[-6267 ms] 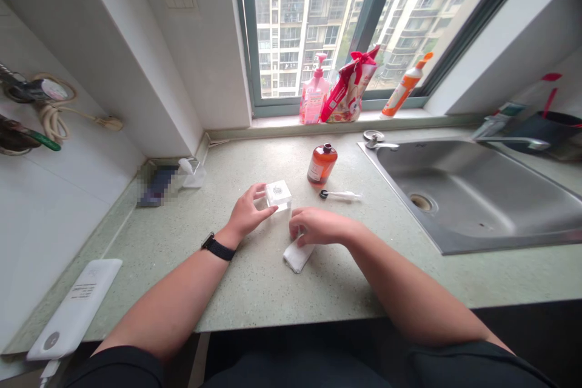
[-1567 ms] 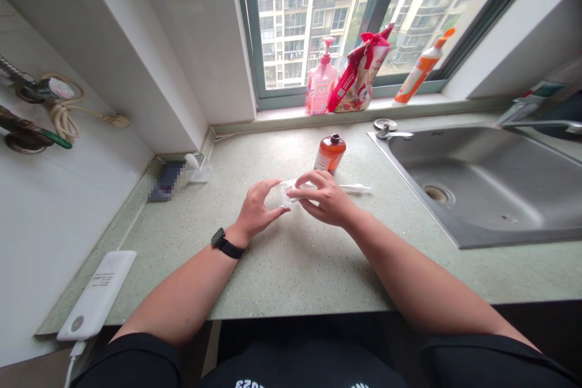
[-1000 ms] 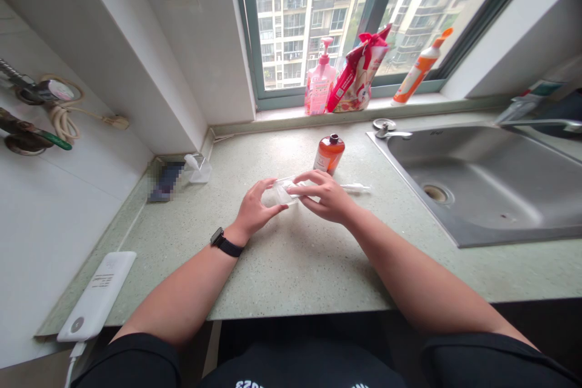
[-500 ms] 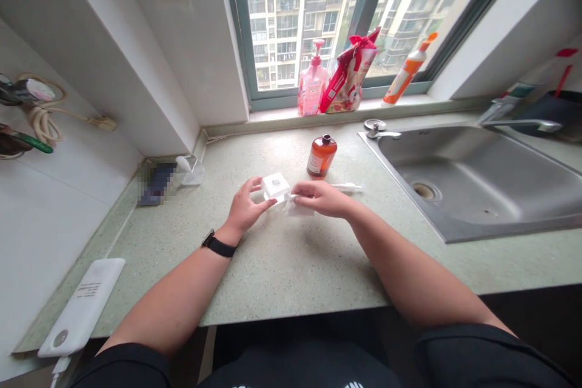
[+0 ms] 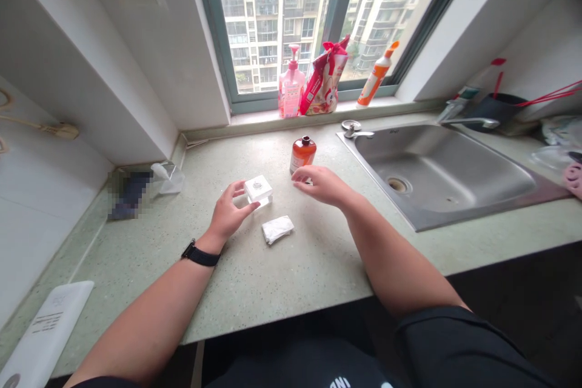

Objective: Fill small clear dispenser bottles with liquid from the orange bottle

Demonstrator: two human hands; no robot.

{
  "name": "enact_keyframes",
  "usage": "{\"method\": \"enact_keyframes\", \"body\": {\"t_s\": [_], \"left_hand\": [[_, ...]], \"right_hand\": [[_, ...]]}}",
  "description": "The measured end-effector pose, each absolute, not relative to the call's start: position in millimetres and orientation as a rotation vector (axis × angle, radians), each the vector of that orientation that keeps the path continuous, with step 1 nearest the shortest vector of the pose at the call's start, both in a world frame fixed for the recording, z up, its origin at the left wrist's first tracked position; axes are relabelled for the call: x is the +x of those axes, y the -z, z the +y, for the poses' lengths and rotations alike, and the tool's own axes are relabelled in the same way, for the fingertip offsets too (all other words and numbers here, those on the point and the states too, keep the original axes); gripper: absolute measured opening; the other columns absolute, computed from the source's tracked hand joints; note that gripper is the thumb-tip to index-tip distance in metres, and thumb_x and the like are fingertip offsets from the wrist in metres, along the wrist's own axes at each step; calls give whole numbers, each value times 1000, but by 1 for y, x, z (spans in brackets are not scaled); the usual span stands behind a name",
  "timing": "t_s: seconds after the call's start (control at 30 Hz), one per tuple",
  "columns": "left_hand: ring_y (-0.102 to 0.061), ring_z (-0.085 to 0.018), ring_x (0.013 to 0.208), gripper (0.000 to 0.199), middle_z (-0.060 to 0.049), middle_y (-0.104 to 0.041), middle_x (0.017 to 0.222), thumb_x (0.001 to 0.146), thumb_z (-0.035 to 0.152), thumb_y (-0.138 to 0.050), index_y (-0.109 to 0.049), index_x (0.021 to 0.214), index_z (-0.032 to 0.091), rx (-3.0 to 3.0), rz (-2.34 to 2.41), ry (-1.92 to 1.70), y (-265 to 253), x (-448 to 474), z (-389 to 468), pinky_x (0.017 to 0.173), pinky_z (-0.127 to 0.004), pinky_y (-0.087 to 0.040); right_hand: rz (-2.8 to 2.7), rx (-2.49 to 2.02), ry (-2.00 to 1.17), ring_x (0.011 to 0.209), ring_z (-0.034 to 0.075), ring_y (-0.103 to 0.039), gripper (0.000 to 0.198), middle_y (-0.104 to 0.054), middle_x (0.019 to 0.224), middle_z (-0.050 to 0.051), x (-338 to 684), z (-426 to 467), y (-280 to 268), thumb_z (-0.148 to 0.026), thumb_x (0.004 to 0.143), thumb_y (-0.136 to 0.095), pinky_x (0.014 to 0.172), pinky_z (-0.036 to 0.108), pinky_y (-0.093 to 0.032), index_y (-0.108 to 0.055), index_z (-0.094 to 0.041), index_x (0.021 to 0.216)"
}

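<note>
My left hand [image 5: 231,211] has its fingers and thumb around the sides of a small square container [image 5: 258,187] with a white top and a clear lower part, resting on the counter. A folded white wipe or tissue [image 5: 278,229] lies on the counter just in front of it. To the right, my right hand [image 5: 324,185] hovers with its fingers bent and apart from the thumb, and I see nothing held in it. Directly behind its fingertips stands an amber bottle [image 5: 302,154] with a pale label and an uncapped neck, partly covered by the hand.
A steel sink [image 5: 454,185] with a faucet is set into the counter at right. On the windowsill stand a pink pump bottle [image 5: 291,88], a red bag [image 5: 325,82] and an orange-white bottle [image 5: 377,76]. A white power bank [image 5: 50,327] lies at left.
My right hand has let go of the white folded piece, now lying on the counter, and has moved toward the amber bottle. My left hand stays on the container. The view has turned slightly right.
</note>
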State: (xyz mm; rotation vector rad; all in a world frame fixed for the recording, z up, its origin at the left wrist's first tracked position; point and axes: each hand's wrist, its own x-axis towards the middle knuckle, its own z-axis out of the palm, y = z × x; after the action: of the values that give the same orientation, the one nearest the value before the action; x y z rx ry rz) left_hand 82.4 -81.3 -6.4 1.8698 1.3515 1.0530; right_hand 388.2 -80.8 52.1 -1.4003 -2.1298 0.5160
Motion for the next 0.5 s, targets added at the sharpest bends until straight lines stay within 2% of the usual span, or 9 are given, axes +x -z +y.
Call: {"method": "enact_keyframes", "body": {"t_s": [0.1, 0.2, 0.33, 0.4, 0.5], "left_hand": [[-73, -36, 124, 66, -14, -71, 140, 81, 45, -89, -61, 138, 26, 1872, 1352, -1042, 6, 82, -82, 107, -58, -58], [-74, -36, 124, 66, -14, -71, 140, 80, 46, -88, -61, 136, 25, 1864, 1352, -1055, 6, 82, -81, 108, -57, -58], [-74, -36, 124, 65, -13, -71, 139, 79, 49, -88, -62, 134, 25, 1861, 1340, -1058, 7, 83, -80, 107, -57, -59], [-74, -36, 124, 66, -14, -71, 139, 79, 49, -88, -61, 134, 25, 1858, 1342, -1057, 6, 83, -81, 107, -56, -59], [-73, -35, 124, 65, -14, -70, 140, 80, 46, -88, -61, 135, 24, 1855, 1351, -1047, 5, 83, -81, 108, -56, -58]], "right_hand": [[-2131, -1579, -368, 100, 24, -73, 14, -79, 107, 5, 424, -75, -57, -33, 92, -74, 91, 40, -56, -77, -26, 103], [-2134, -1799, -269, 111, 31, -70, 31, -75, 115, 9, 458, -72, -54, -41, 82, -85, 96, 45, -56, -78, -26, 109], [-2157, -1990, -327, 103, 31, -71, 49, -71, 112, 10, 480, -69, -45, -44, 70, -94, 89, 42, -58, -80, -28, 114], [-2186, -2025, -375, 98, 29, -71, 48, -72, 109, 9, 482, -66, -41, -40, 67, -95, 83, 38, -58, -81, -28, 111], [-2232, -2032, -421, 88, 26, -71, 35, -74, 98, 7, 480, -63, -38, -35, 67, -93, 71, 34, -55, -83, -27, 100]]}}
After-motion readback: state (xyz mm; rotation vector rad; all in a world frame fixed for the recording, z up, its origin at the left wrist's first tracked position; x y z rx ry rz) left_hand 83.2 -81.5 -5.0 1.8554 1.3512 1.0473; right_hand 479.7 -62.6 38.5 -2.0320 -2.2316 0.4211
